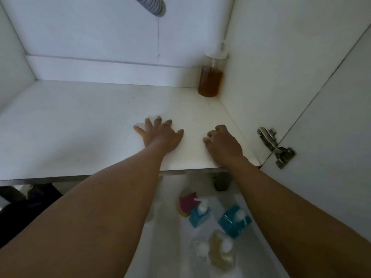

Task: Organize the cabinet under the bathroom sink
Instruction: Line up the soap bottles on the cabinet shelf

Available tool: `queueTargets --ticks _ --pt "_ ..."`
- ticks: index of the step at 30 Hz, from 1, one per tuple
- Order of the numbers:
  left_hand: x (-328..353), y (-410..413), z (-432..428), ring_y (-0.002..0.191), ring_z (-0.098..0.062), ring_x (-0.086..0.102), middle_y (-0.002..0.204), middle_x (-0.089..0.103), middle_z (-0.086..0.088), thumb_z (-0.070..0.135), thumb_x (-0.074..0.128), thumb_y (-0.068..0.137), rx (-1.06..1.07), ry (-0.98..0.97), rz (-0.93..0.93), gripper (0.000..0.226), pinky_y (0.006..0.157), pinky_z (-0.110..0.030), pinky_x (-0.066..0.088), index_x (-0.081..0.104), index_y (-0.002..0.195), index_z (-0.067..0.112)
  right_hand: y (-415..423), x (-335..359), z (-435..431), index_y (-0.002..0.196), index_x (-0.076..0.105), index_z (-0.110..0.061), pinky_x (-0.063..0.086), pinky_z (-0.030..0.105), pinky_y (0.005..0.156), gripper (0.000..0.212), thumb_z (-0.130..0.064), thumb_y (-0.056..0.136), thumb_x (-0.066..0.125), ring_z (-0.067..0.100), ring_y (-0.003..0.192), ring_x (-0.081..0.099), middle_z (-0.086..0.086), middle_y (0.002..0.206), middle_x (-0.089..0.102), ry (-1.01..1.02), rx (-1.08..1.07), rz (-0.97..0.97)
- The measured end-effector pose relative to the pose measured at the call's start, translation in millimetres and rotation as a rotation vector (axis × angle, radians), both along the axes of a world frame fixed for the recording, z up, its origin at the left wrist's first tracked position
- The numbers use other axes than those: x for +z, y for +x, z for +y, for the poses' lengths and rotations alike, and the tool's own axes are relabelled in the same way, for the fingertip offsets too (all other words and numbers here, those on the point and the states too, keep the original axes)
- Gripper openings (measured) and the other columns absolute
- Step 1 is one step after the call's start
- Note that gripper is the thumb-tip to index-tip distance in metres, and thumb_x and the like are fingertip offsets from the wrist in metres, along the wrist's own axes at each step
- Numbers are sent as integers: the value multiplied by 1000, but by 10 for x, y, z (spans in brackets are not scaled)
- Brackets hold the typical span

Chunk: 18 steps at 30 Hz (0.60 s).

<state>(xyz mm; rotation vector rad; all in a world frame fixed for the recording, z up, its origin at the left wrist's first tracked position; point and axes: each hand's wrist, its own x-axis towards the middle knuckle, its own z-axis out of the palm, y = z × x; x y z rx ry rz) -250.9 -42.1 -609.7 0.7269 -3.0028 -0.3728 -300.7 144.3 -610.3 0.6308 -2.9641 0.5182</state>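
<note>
- Cabinet point(80, 127): white inside, door swung open on the right.
- Left hand point(160, 135): flat on the cabinet floor near the front edge, fingers spread wide.
- Right hand point(222, 145): just beside it, also resting on the cabinet floor, fingers curled in, nothing showing in them.
- Teal bottles point(233, 219): down on the bathroom floor between the arms, with some pale ones and a pink sponge point(187, 201).
- Amber pump bottle point(209, 81): upright in the back right corner.
- Hose point(152, 5): grey, ribbed, up top.
- Hinge point(275, 145): metal, on the right wall.

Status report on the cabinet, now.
Left hand flat on cabinet floor; right hand curled beside it. Amber pump bottle back right corner. Teal bottles outside, below.
</note>
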Motion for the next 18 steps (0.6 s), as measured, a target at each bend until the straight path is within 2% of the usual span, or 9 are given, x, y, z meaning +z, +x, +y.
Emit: queueTargets --ticks 3,6,7,10,13,16,18 --pt "-8 340 -119 155 -24 5 167 15 2 68 30 98 -138 26 2 68 123 -54 2 27 156 33 374 23 215 129 57 -9 41 33 96 39 -35 103 44 27 118 53 12 136 45 10 39 -59" --pt "41 810 -168 154 -20 9 167 18 3 59 37 101 -229 101 2 64 125 -42 7 30 156 28 773 87 338 109 61 -4 43 31 83 33 -31 103 44 28 107 56 17 125 52 22 49 -86" --pt "44 969 -154 154 -19 11 166 19 2 57 40 101 -242 118 5 63 125 -40 9 31 156 27 906 96 359 111 61 -3 42 31 83 32 -29 102 46 28 108 55 16 126 52 12 46 -98" --pt "13 1358 -69 152 -20 18 164 25 0 57 48 98 -253 131 60 66 124 -40 13 35 154 25 1241 82 394 127 57 -5 43 33 94 35 -27 100 53 26 117 52 13 132 48 -39 44 -69" --pt "-128 1696 37 152 -21 19 163 29 -2 55 51 97 -273 82 173 67 124 -43 14 38 153 22 1466 -10 484 124 57 -9 48 34 91 33 -31 99 55 22 110 57 7 125 53 -113 18 -16" --pt "-355 1982 85 154 -20 10 165 24 -1 49 55 96 -283 84 261 64 126 -44 9 41 151 19 1599 -232 698 122 59 -14 50 35 89 28 -25 96 54 22 107 59 4 120 57 -88 7 -106" --pt "-494 2124 100 152 -26 21 160 34 -5 49 56 91 -277 70 369 59 122 -51 19 53 141 17 1650 -410 868 122 58 -15 49 33 86 30 -26 95 54 22 106 58 4 120 55 -59 -53 -124"
